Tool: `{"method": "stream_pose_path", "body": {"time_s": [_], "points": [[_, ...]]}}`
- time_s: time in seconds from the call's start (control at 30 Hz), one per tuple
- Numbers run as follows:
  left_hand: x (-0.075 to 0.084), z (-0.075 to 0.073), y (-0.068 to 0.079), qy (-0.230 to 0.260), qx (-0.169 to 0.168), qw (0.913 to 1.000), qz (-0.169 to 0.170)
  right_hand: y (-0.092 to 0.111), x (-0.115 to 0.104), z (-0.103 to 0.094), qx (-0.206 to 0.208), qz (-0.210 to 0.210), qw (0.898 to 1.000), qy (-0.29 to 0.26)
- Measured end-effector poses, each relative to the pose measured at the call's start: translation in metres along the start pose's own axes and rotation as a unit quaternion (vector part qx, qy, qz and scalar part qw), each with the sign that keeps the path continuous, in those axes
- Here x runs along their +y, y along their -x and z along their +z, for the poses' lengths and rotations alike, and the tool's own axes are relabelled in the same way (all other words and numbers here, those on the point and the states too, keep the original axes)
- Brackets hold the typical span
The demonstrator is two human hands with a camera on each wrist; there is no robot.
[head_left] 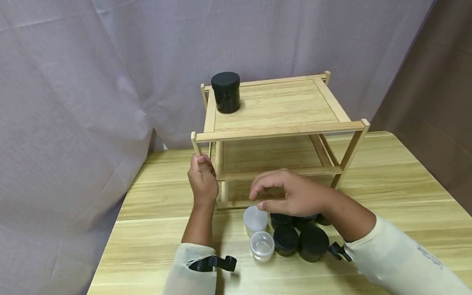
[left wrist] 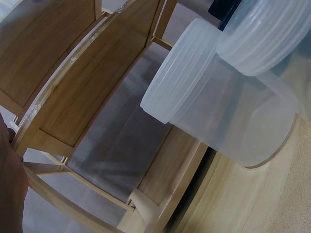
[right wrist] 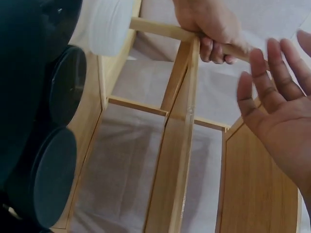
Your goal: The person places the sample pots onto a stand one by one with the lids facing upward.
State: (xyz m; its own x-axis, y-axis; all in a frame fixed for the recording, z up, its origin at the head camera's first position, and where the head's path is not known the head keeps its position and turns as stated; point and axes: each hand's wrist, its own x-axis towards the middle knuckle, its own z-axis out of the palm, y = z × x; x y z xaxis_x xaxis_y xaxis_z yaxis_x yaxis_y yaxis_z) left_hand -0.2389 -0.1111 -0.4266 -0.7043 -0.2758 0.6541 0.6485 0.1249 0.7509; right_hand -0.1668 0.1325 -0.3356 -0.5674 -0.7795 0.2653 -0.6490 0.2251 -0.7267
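My left hand grips the front left post of a tiered bamboo shelf. In the right wrist view its fingers curl round the post. Fingers loosely bent and apart, my right hand hovers with nothing held above a cluster of jars in front of the shelf. Two translucent jars, a frosted-lidded one and a clearer one, stand at the cluster's left. Beside them are several black lidded jars, among them a small one and a wider one; the right hand and forearm partly hide those behind.
A tall black jar stands at the left of the shelf's top tier. The shelf rests on a wood-grain table. Grey cloth hangs behind and to the left, with a brown one on the right.
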Motion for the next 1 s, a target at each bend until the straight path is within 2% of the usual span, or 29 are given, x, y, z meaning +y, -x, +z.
{"method": "stream_pose_path", "body": {"time_s": [0.17,0.47,0.63,0.83,1.0], "points": [[-0.001,-0.001,0.001,0.006,0.001,1.0000,-0.004,0.001,0.003,0.001,-0.059,0.051,0.996,0.031],[-0.002,0.000,0.001,0.010,-0.001,0.9999,-0.003,0.006,0.012,-0.001,-0.126,0.116,0.979,0.108],[-0.001,0.000,0.000,0.002,0.000,1.0000,0.002,0.010,0.017,-0.003,-0.138,0.148,0.969,0.143],[0.000,0.000,0.000,0.003,-0.002,1.0000,-0.002,0.018,0.025,-0.005,-0.146,0.206,0.952,0.174],[-0.001,0.000,0.000,0.006,-0.003,1.0000,-0.005,0.025,0.029,-0.008,-0.146,0.229,0.946,0.175]]}}
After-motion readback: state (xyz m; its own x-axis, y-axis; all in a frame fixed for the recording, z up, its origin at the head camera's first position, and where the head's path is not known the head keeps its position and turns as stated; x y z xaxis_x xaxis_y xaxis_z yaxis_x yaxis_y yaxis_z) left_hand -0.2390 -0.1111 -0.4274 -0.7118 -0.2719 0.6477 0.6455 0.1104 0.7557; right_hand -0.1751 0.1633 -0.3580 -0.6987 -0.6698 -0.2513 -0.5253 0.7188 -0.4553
